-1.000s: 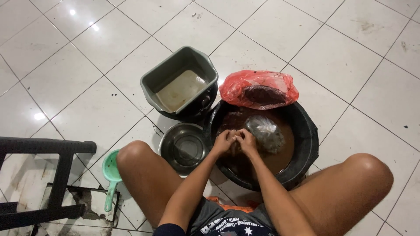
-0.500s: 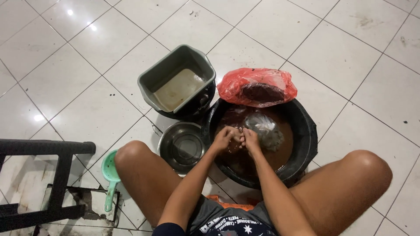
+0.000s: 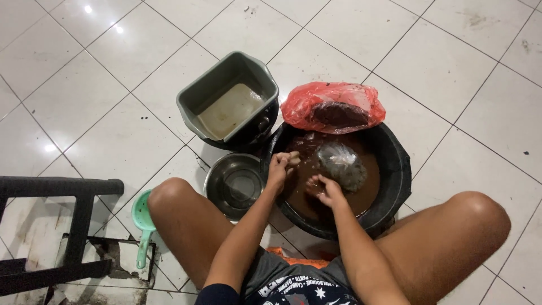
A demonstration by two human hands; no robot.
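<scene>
Two hands split apart vs half a sec ago: left hand [image 3: 280,165] grip clamped on pale bit [image 3: 293,160] above black basin [image 3: 395,169], right hand [image 3: 324,189] fingers spread, dipping into its brown water.

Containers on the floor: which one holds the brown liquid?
The big round black basin, where both hands work. The grey rectangular tub holds only a pale residue, and the small steel bowl beside the basin looks empty.

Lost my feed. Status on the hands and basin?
Left hand pinching a small piece above black basin. Right hand open in brown water. Clear bag floating beside it.
</scene>
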